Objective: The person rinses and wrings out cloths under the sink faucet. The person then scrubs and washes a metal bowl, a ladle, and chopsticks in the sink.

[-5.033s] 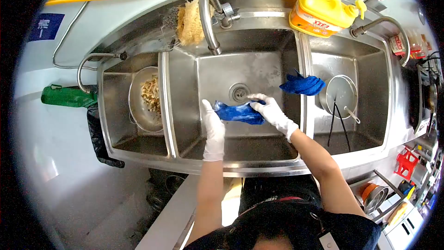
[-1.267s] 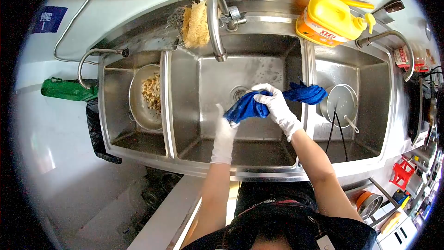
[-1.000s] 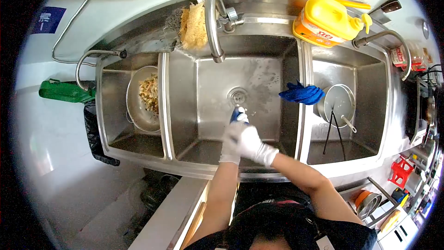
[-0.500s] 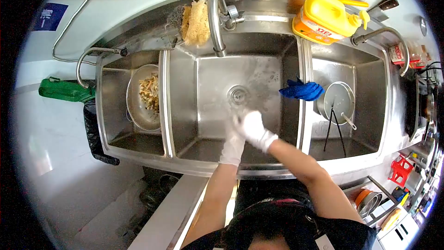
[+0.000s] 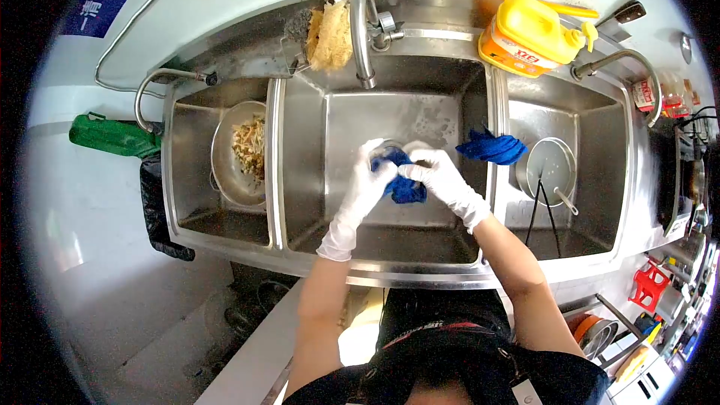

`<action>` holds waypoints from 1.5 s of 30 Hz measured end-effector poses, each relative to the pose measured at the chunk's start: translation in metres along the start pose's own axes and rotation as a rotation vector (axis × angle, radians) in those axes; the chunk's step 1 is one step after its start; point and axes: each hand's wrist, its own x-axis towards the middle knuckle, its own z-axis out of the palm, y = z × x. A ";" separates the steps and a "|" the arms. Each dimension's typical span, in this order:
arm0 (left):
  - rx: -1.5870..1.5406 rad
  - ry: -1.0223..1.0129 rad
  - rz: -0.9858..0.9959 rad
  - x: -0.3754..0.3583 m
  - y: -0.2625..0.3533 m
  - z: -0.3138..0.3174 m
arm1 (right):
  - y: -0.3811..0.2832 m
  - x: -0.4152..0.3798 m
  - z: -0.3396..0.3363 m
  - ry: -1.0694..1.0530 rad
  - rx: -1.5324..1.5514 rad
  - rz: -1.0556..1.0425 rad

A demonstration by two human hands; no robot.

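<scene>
Blue cloth [image 5: 403,186], bunched, sits over the middle steel basin [image 5: 345,124] drain. Head view: my left gloved hand [image 5: 369,180] pinches its 9 o'clock end, right gloved hand [image 5: 436,175] grips 3 o'clock. I'd twist opposite ways, low in basin.

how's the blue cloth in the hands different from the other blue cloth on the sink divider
The blue cloth in the hands is bunched up between the left hand and right hand, over the middle basin. The blue cloth on the divider lies untouched, draped across the ridge toward the right basin. The held one shows less, partly hidden by gloved fingers; the draped one is spread wider. Both are the same deep blue.
</scene>
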 end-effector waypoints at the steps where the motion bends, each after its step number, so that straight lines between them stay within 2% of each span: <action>1: 0.165 -0.118 -0.053 -0.004 0.021 0.000 | -0.001 0.001 -0.001 0.064 -0.026 -0.180; 2: 0.292 -0.085 -0.030 -0.008 0.030 0.005 | -0.002 0.002 -0.001 0.128 -0.051 -0.358; 4: 0.622 -0.350 -0.325 0.000 0.041 -0.004 | 0.004 0.007 -0.012 0.094 0.051 -0.344; 6: 0.159 -0.180 -0.273 -0.015 -0.005 -0.010 | -0.001 0.011 -0.016 0.150 0.241 -0.204; 7: 0.052 -0.249 -0.424 -0.016 -0.002 -0.021 | -0.007 0.013 -0.017 0.194 0.316 -0.145; 8: 0.130 -0.217 -0.318 -0.018 -0.008 -0.030 | 0.000 0.018 -0.021 0.254 0.336 -0.132; 10: -0.408 0.086 -0.347 -0.025 -0.025 -0.028 | 0.009 0.027 -0.018 0.282 0.503 -0.118; 11: -0.771 0.184 -0.329 -0.020 -0.009 -0.019 | 0.014 0.032 -0.011 0.255 0.569 -0.093; 12: -1.081 0.429 -0.464 -0.014 0.007 0.000 | 0.019 0.036 -0.001 0.226 0.635 -0.066; 13: -1.114 0.546 -0.556 -0.009 0.003 0.012 | 0.012 0.034 0.014 0.211 0.589 -0.063; 14: -1.146 0.662 -0.647 -0.006 -0.007 0.019 | 0.019 0.036 0.027 0.116 0.402 -0.090; 15: -1.176 0.402 -0.671 -0.014 -0.041 0.024 | 0.023 0.026 0.046 0.064 0.189 -0.097; 17: -0.991 0.228 -0.343 -0.024 -0.062 0.031 | 0.026 0.030 0.046 0.065 -0.129 -0.146; 18: -1.260 0.102 -0.422 -0.029 -0.069 0.028 | 0.029 0.029 0.046 0.064 -0.288 -0.161; 20: -0.959 0.042 -0.541 -0.030 -0.075 0.030 | 0.039 0.026 0.048 0.053 -0.594 -0.186; 21: -0.394 0.100 -0.543 -0.019 -0.081 0.037 | 0.042 0.027 0.049 0.047 -0.746 -0.203; 22: -0.690 0.276 -0.686 -0.019 -0.065 0.050 | 0.047 0.028 0.049 0.042 -0.900 -0.221; 23: -1.003 0.401 -0.765 -0.022 -0.054 0.060 | 0.049 0.048 0.040 0.323 -0.795 -0.349; 24: -1.100 0.416 -0.770 -0.025 -0.052 0.062 | 0.055 0.052 0.037 0.250 -0.829 -0.202; 25: -1.147 0.422 -0.749 -0.025 -0.051 0.065 | 0.051 0.044 0.039 0.209 -0.846 -0.223; 26: -0.719 0.268 -0.594 -0.034 -0.099 0.065 | 0.049 0.028 0.045 0.164 -0.867 -0.245; 27: -0.072 0.154 -0.448 -0.042 -0.146 0.065 | 0.082 0.024 0.060 0.275 -0.815 -0.548; 28: 0.400 0.171 -0.317 -0.038 -0.148 0.061 | 0.082 0.024 0.070 0.347 -0.742 -0.572; 29: 0.404 0.256 -0.359 -0.040 -0.146 0.066 | 0.082 0.023 0.080 0.416 -0.667 -0.598; 30: -0.521 0.263 -0.491 -0.040 -0.147 0.060 | 0.081 0.018 0.069 0.219 -0.733 -0.439; 31: -1.389 0.474 -0.687 -0.032 -0.116 0.051 | 0.064 0.028 0.054 0.216 -0.809 -0.269; 32: -1.219 0.585 -0.842 -0.002 -0.013 0.052 | 0.064 0.043 0.036 0.291 -0.777 -0.338; 34: -0.709 0.565 -0.719 0.003 -0.031 0.025 | 0.064 0.063 0.008 0.445 -0.697 -0.196; 36: -0.215 0.532 -0.579 0.003 -0.053 -0.013 | 0.047 0.058 -0.012 0.278 -0.461 -0.140; 38: -0.158 0.601 -0.427 0.013 -0.058 -0.031 | 0.019 0.051 -0.019 0.085 -0.311 0.030; 39: 0.001 0.482 -0.414 0.014 -0.058 -0.041 | 0.015 0.051 -0.017 0.036 -0.241 -0.027; 41: -0.102 0.327 -0.513 0.022 -0.019 -0.036 | 0.011 0.052 -0.005 -0.075 -0.210 -0.155; 42: -0.154 0.251 -0.562 0.026 -0.007 -0.030 | 0.015 0.055 0.007 -0.082 -0.205 -0.283; 43: -0.183 0.195 -0.393 0.028 -0.012 -0.020 | 0.019 0.055 0.023 -0.119 -0.023 -0.272; 44: -0.392 0.070 -0.346 0.029 0.020 -0.013 | 0.021 0.056 0.032 -0.155 0.158 -0.261; 45: -0.359 0.049 -0.431 0.033 0.020 -0.023 | 0.020 0.057 0.028 -0.043 0.083 -0.142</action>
